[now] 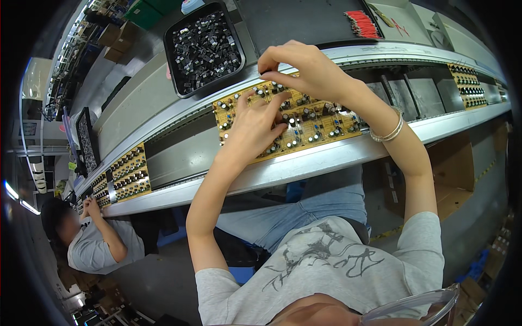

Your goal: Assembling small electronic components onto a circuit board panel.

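Observation:
A yellow circuit board [318, 127] studded with small black capacitors lies on the conveyor rails in front of me. My left hand [253, 127] rests on the board's left-middle part, fingers spread and pressing on components. My right hand [299, 68] hovers over the board's upper edge, thumb and forefinger pinched on a small dark component [268, 72]. A bangle sits on my right wrist.
A black tray [204, 48] full of small black parts stands behind the board. Red-tipped parts [363, 24] lie on a grey mat further right. More yellow boards [126, 173] ride the line at left, where another person [89, 239] works. Another board [467, 87] sits at far right.

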The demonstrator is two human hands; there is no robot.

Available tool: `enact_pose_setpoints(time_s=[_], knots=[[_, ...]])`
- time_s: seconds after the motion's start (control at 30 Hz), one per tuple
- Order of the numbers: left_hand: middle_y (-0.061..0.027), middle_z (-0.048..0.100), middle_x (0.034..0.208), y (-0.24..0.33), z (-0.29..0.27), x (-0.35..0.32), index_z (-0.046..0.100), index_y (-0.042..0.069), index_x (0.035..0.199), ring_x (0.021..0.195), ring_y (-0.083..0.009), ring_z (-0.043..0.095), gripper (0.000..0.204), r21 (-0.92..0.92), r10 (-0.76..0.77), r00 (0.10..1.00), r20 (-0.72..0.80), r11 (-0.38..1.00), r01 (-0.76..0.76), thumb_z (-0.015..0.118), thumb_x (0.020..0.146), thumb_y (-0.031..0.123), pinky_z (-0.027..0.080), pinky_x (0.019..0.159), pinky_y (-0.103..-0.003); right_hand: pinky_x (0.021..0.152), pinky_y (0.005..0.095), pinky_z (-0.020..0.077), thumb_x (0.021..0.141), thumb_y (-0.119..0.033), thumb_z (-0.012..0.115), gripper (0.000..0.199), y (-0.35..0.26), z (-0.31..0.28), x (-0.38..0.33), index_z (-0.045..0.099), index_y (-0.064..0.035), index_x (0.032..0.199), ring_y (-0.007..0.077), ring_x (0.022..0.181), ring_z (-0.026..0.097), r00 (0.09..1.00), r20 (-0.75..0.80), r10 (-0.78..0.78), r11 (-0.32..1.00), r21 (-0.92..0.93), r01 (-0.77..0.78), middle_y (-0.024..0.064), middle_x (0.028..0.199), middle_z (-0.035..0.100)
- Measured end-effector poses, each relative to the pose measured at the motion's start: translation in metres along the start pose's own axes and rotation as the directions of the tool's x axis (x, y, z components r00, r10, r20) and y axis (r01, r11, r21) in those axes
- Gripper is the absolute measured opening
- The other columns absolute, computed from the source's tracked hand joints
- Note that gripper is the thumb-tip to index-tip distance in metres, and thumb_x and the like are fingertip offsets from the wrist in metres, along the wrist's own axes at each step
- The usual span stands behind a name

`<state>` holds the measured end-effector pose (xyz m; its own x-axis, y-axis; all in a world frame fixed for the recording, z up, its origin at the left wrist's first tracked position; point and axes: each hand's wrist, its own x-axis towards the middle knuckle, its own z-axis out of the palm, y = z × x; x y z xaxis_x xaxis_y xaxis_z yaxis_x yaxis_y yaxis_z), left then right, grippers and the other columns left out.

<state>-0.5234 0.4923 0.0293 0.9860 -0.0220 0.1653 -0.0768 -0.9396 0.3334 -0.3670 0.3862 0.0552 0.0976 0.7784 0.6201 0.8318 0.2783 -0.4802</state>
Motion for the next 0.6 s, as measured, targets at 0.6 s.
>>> enact_pose_setpoints(time_s=[0.6], knots=[[-0.0075,0.065,0.082,-0.127,-0.047,0.018,0.064,0.005,0.096,0.070,-0.0207,0.062,0.020,-0.061,-0.308,0.832,-0.461,0.947,0.316,0.067,0.078,0.013,0.048,0.066,-0.030,0.076,0.0259,0.0528,0.084,-0.011,0.063,0.018,-0.004,0.010,0.005,0.065,0.0013,0.098,0.0147,0.081,0.067,0.867,0.182,0.464,0.788,0.362,-0.497,0.0095,0.083,0.068]])
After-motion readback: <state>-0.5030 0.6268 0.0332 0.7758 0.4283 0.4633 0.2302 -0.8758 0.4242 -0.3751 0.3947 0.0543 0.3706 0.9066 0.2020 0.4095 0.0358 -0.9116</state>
